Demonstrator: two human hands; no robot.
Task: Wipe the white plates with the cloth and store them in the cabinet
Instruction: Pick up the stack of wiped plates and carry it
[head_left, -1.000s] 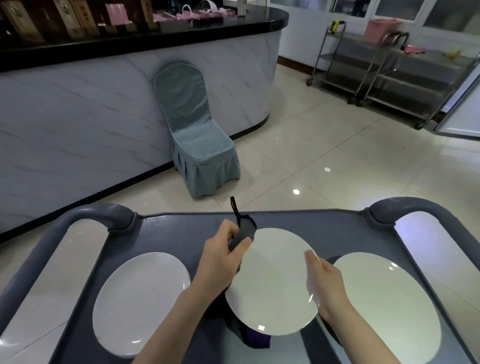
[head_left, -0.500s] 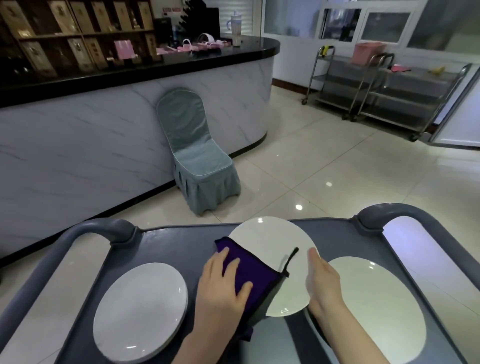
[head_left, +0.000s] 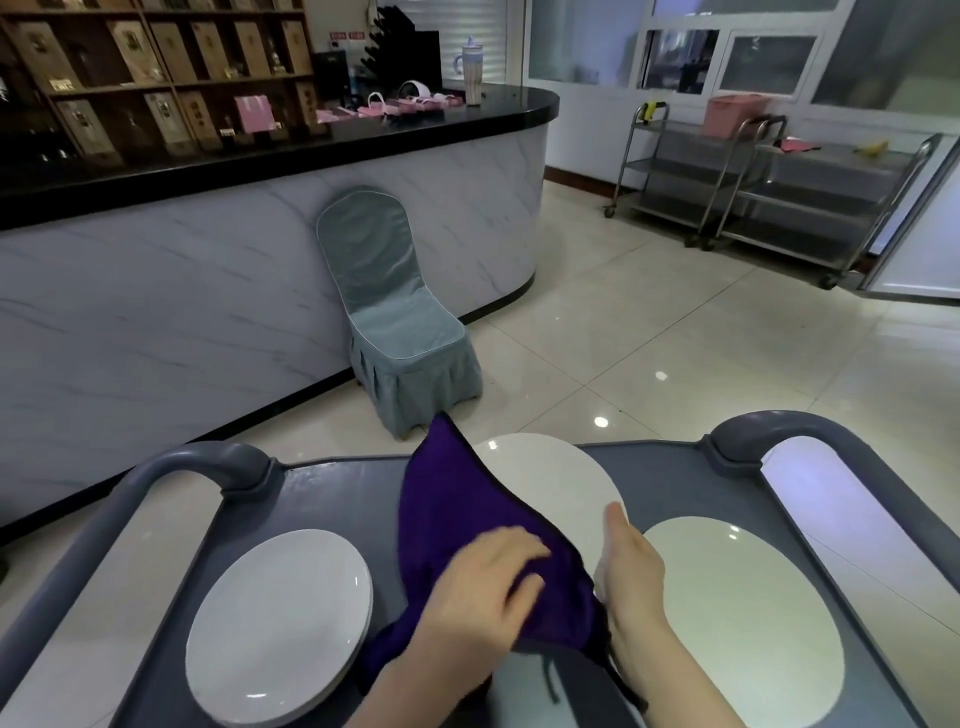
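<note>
Three white plates sit on the grey cart (head_left: 337, 493): the left plate (head_left: 280, 623) lies flat toward the near left corner, the right plate (head_left: 743, 618) lies flat toward the near right corner, and the middle plate (head_left: 550, 483) is between them, reaching closer to the far edge than either neighbour. Whether the middle plate rests on the cart or is lifted off it cannot be told. A purple cloth (head_left: 457, 514) with dark edging is draped over the left and near parts of this plate; one corner points up past the cart's far edge and the lower folds spill down toward the near edge. The left forearm comes in from the near edge, angled to the right. The left hand (head_left: 483, 587) is palm down on the cloth, its fingers spread apart and pressing the fabric onto the plate, slightly blurred. The right forearm enters from the near right. The right hand (head_left: 631, 571) is turned on its side against the middle plate's right rim, just beside the right plate, and it grips that rim: the thumb stretches along the rim toward the far edge while the other fingers are hidden beneath. Beyond the far edge, a grey-green covered chair (head_left: 395, 322) stands on the tiled floor (head_left: 649, 338)
</note>
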